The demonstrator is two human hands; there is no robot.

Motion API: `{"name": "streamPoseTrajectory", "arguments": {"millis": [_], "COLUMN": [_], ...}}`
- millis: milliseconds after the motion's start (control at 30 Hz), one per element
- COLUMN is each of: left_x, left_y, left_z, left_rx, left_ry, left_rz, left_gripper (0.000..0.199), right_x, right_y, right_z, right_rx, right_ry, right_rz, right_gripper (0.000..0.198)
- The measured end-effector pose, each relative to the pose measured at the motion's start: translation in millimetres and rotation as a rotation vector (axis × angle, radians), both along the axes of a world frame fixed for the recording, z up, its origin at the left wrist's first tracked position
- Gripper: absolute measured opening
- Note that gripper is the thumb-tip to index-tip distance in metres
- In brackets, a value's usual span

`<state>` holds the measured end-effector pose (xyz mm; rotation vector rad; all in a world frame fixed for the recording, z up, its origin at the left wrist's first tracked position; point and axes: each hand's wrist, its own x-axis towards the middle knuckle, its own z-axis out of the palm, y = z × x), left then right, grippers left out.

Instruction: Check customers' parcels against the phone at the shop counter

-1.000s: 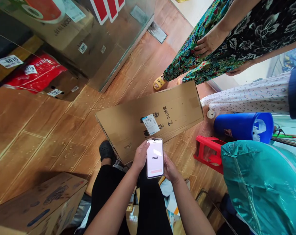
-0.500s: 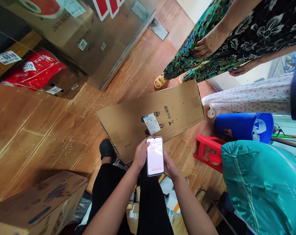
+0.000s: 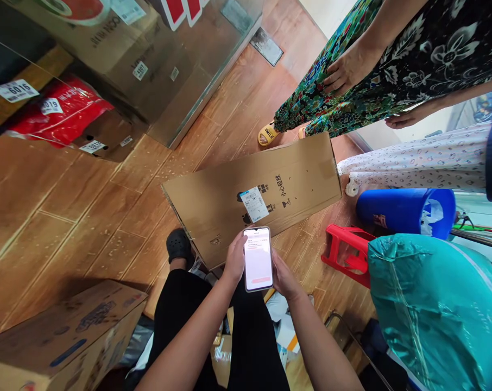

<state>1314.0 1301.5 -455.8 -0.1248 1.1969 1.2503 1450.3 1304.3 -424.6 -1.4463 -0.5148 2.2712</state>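
A smartphone (image 3: 258,263) with a lit, mostly white screen is held upright between my two hands, above my lap. My left hand (image 3: 234,258) grips its left edge, the thumb over the upper left of the screen. Along the right edge my right hand (image 3: 284,276) holds it too, its fingers partly hidden behind the phone. Just beyond lies a long cardboard box (image 3: 213,190) on the wooden floor, with printed symbols and a white shipping label (image 3: 254,204) on its upper face.
A glass-sided shelf with labelled parcels (image 3: 62,114) stands upper left, another carton (image 3: 67,331) lower left. Two people stand upper right, one in patterned green trousers (image 3: 311,92). On the right are a blue bin (image 3: 392,209), a red plastic stool (image 3: 346,252) and a teal bag (image 3: 429,304).
The view has shifted slightly, so the box and shelf appear a little further right. Both hands keep their hold on the smartphone, and a few lines on its screen look sharper.
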Motion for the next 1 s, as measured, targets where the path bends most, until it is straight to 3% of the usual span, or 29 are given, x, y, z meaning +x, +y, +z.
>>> {"name": "streamPoseTrajectory", "arguments": {"millis": [1000], "left_x": [-0.7], "left_y": [-10.9], "left_z": [-7.7], "left_rx": [-0.058], "left_ry": [-0.031], "left_rz": [-0.003], "left_gripper": [0.064], "right_x": [-2.2], "right_y": [-8.2], "right_z": [-10.4], "right_rx": [-0.017], "right_ry": [0.028], "right_rz": [-0.006], "right_gripper": [0.045]}}
